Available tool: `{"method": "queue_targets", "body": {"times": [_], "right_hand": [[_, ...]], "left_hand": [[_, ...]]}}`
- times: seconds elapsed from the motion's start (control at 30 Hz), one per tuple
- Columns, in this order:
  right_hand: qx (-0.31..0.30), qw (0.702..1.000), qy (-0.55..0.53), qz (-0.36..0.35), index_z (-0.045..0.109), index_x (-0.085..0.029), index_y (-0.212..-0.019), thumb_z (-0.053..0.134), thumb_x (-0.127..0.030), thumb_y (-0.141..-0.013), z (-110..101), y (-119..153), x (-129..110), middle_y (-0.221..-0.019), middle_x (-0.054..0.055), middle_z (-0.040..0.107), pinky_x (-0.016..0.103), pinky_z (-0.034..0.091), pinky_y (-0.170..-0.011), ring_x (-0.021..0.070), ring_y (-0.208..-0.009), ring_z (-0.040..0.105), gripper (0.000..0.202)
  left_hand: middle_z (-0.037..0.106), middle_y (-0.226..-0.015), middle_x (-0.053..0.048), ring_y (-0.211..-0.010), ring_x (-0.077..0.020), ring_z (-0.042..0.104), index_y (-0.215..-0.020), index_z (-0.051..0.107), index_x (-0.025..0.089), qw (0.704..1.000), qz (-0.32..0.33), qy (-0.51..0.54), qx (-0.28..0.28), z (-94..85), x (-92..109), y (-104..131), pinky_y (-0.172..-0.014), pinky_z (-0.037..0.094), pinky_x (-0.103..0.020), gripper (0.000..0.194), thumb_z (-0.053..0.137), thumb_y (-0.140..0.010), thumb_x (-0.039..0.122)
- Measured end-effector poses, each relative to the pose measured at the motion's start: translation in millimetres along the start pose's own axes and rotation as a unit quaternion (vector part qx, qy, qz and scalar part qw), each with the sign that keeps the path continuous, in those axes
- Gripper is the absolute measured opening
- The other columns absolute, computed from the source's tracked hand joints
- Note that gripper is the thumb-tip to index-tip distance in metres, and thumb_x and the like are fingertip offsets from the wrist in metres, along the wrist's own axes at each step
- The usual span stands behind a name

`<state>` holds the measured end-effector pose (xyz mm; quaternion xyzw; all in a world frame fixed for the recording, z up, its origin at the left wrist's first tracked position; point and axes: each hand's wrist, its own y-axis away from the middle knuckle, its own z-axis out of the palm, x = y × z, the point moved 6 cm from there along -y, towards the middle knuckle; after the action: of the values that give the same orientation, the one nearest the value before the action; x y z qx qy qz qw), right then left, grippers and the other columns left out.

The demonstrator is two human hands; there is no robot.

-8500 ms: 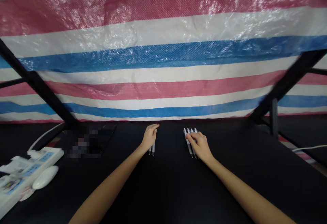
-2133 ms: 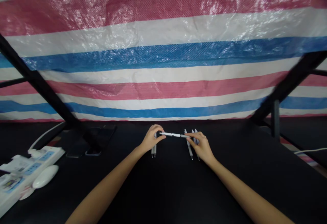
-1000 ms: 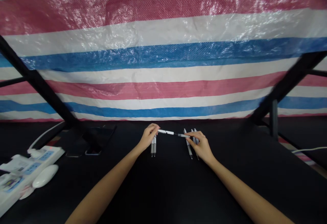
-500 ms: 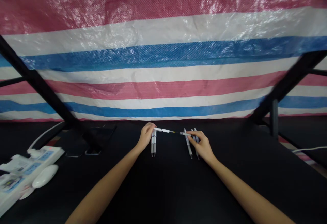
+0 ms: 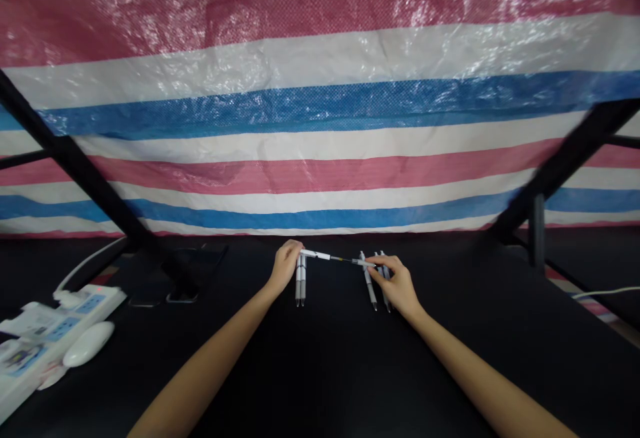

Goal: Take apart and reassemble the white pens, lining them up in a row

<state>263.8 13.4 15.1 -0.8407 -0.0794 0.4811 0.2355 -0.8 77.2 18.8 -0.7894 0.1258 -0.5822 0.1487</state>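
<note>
My left hand (image 5: 286, 265) is closed on a white pen barrel (image 5: 315, 255), held almost level and pointing right. A thin dark refill (image 5: 343, 259) spans the gap from the barrel's open end to a clear and grey pen section (image 5: 363, 263). My right hand (image 5: 395, 283) pinches that section between thumb and fingers. Below my left hand, two white and grey pens (image 5: 301, 285) lie side by side, their upper ends partly covered. Beside my right hand lies another pen (image 5: 369, 283), and more pens (image 5: 386, 298) are partly hidden under its fingers.
Everything rests on a black tabletop (image 5: 320, 371). At the left are a white power strip (image 5: 60, 338) and a white rounded object (image 5: 89, 345). Black frame bars (image 5: 100, 185) slope at both sides, before a striped plastic sheet (image 5: 320, 178).
The white barrel in my left hand has shifted very slightly left, and a little more of the refill shows. My right hand and the lying pens look unmoved.
</note>
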Motion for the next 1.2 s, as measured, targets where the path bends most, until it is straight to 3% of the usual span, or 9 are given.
{"method": "queue_targets", "body": {"times": [0.23,0.9,1.2], "right_hand": [[0.003,1.000,0.000,-0.001,0.071,-0.023,-0.083,0.063,-0.039,-0.073,1,0,1,-0.084,0.007,0.070,0.044,0.046,-0.080,0.0254,-0.083,0.057,0.020],[-0.042,0.999,0.013,0.005,0.071,-0.025,-0.089,0.056,-0.049,-0.079,8,0,1,-0.088,0.007,0.070,0.041,0.045,-0.079,0.0250,-0.085,0.059,0.030],[-0.076,0.996,0.032,-0.017,0.070,-0.026,-0.090,0.056,-0.044,-0.082,14,1,-1,-0.090,0.004,0.071,0.044,0.041,-0.087,0.0246,-0.091,0.057,0.024]], "left_hand": [[0.057,-0.070,-0.003,-0.071,-0.0154,0.055,-0.045,0.037,0.018,1.000,0.004,0.009,-0.013,1.6,2,0,-0.067,0.041,-0.026,0.040,0.045,-0.082,0.031],[0.059,-0.081,-0.006,-0.079,-0.0174,0.055,-0.050,0.050,0.017,0.996,0.036,-0.003,-0.083,12.1,0,4,-0.068,0.042,-0.027,0.042,0.047,-0.085,0.039],[0.061,-0.087,-0.006,-0.091,-0.0201,0.055,-0.057,0.059,0.017,0.990,0.075,-0.036,-0.117,17.5,6,5,-0.085,0.040,-0.034,0.038,0.047,-0.087,0.038]]}}
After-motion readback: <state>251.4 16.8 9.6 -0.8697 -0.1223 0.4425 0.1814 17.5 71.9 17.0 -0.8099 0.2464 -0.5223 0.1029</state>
